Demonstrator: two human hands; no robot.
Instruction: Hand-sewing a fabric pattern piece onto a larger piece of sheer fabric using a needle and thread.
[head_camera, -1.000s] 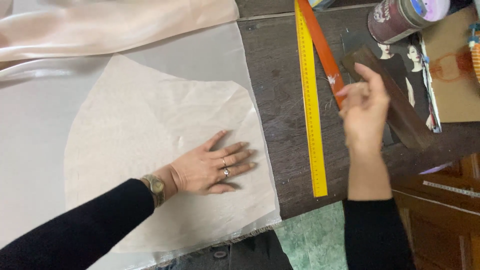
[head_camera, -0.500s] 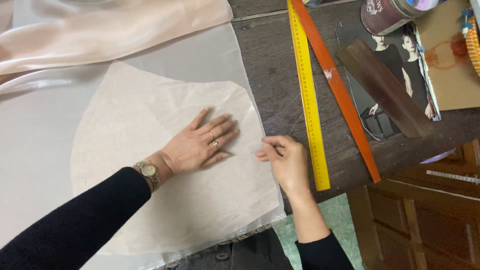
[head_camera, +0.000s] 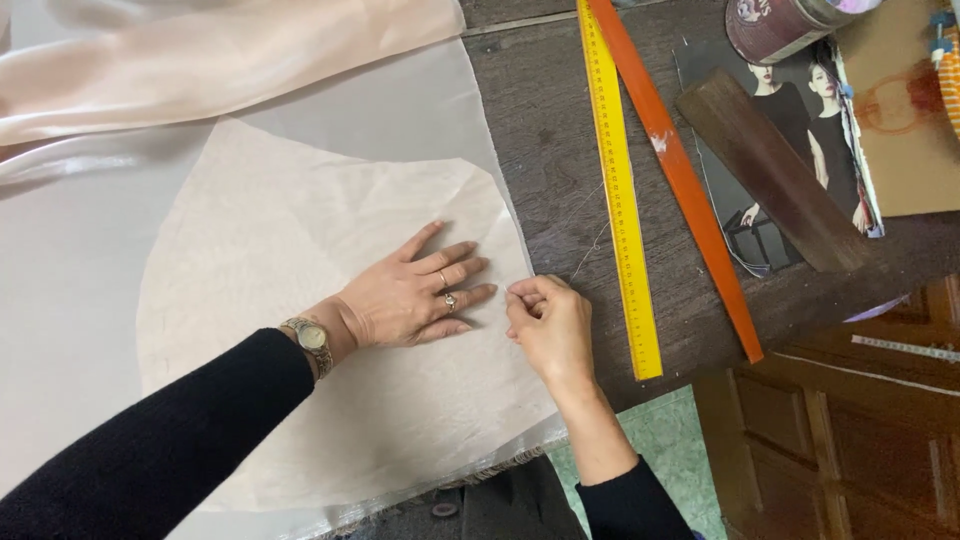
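My left hand (head_camera: 415, 295) lies flat, fingers spread, on a cream paper pattern piece (head_camera: 290, 230). The pattern rests on sheer white fabric (head_camera: 80, 300) spread over the dark wooden table (head_camera: 545, 130). A watch and rings are on that hand. My right hand (head_camera: 548, 320) sits at the pattern's right edge, just beside my left fingertips, thumb and fingers pinched together. Whatever is between them is too small to make out. A thin thread (head_camera: 590, 240) trails from that spot toward the yellow ruler.
A long yellow ruler (head_camera: 620, 200) and an orange straightedge (head_camera: 680, 170) lie right of the fabric. Further right are a dark wooden strip (head_camera: 770, 185), a magazine page (head_camera: 800, 110) and a round tin (head_camera: 775, 25). Shiny pink fabric (head_camera: 200, 60) is bunched at the top left.
My right hand came down from the wooden strip at the right to the pattern's right edge and pinched shut. My left hand stayed flat on the pattern.
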